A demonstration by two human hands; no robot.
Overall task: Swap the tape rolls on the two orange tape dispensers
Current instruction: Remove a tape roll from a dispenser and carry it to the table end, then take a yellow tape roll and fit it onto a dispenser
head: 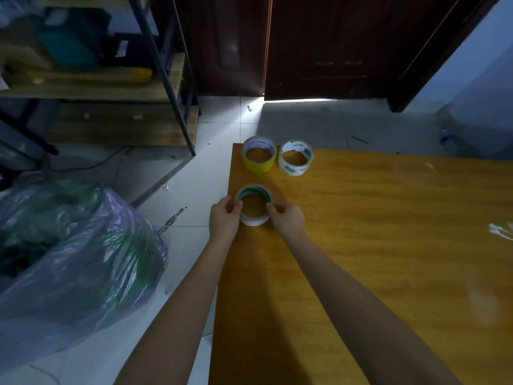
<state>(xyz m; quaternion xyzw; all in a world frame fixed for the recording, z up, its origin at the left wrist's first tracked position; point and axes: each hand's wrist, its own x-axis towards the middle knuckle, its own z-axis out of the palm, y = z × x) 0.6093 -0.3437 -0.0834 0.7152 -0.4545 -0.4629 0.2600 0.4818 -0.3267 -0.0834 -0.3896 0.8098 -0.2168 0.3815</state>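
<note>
A clear tape roll with a white and green core (254, 219) lies flat near the left edge of the wooden table (388, 245). My left hand (223, 218) pinches its left rim and my right hand (287, 219) pinches its right rim. Farther back stand a yellow tape roll (259, 164) and, to its right, a white tape roll with green print (295, 169), both lying flat and untouched. No orange tape dispenser is in view.
A large plastic bag of green things (69, 259) sits on the tiled floor left of the table. A metal-framed wooden shelf (125, 87) stands at the back left. Dark wooden doors (333, 45) close off the far side.
</note>
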